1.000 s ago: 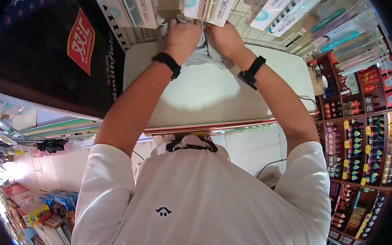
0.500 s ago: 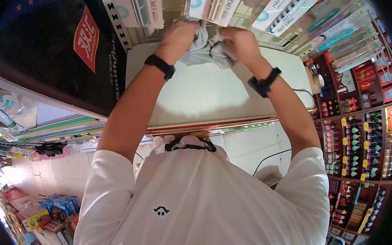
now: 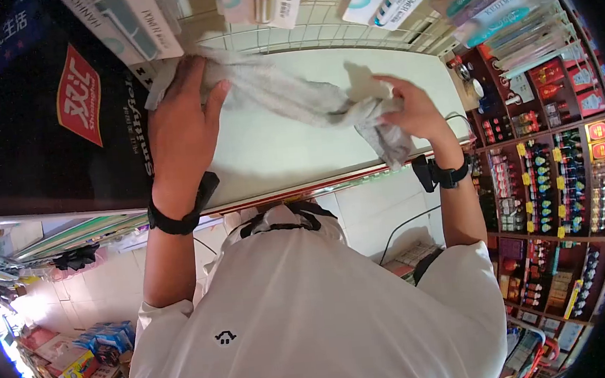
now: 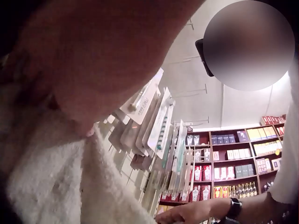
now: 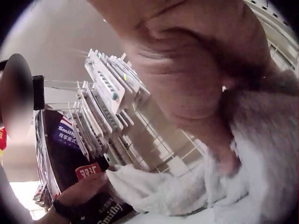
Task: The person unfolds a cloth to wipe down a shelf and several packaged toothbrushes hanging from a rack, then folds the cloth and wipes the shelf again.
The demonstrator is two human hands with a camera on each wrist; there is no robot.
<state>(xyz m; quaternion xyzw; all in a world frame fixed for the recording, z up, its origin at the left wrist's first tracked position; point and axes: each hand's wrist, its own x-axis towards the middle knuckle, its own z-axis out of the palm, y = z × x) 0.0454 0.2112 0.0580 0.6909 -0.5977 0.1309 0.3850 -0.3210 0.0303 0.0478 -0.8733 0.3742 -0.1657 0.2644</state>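
Observation:
A long, twisted grey-white cloth (image 3: 295, 97) stretches between both hands over the white shelf (image 3: 278, 152). At its left end, beside the black box, my left hand (image 3: 185, 127) holds the cloth, thumb apart from the fingers on top. Fuzzy folds of the cloth (image 4: 51, 186) hang below that hand in the left wrist view. My right hand (image 3: 413, 109) grips the other end, and a loose tail droops over the shelf's front edge. From the right wrist, the thumb of my right hand (image 5: 187, 74) presses into the cloth (image 5: 252, 140).
A black box (image 3: 49, 131) with a red logo stands on the left. Packaged toothbrushes (image 3: 259, 0) hang low from a wire grid (image 3: 333, 30) above the shelf. Shelves of bottles (image 3: 544, 191) line the right side. Below the front edge lies a tiled floor (image 3: 376, 219).
Both hands were close together at the back with the cloth bunched between them. They have since moved apart, left hand leftward, right hand right and nearer, drawing the cloth out long.

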